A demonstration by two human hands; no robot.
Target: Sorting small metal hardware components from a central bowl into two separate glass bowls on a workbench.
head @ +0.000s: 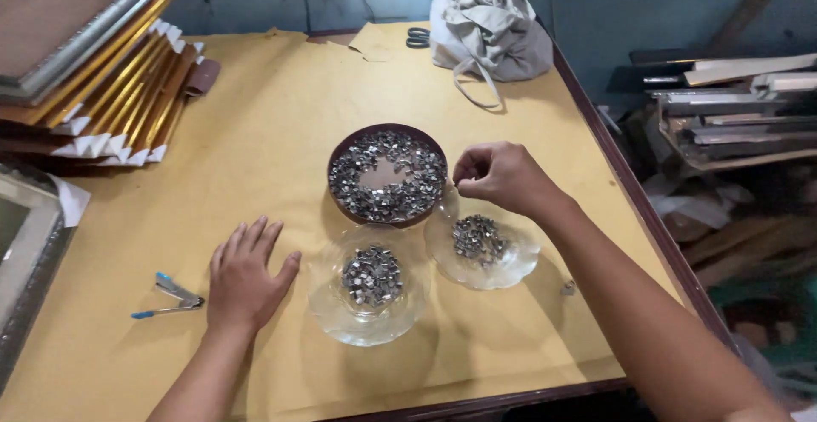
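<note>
Here our right hand (502, 175) hovers pinched between the round brown dish of small metal clips (388, 173) and the right clear glass bowl (482, 249); whether it grips a clip, we cannot tell. Our left hand (247, 273) lies flat and open beside the left clear glass bowl (368, 293).

Brown bowl (345, 154) (metal clips heaped inside) behind two glass dishes (328, 303).

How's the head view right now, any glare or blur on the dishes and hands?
Head view: lit from above, soft shadows under the left hand and right hand; glints on the metal clips in the brown bowl; both clear glass dishes sharp; right forearm slightly soft at the frame edge.
</note>
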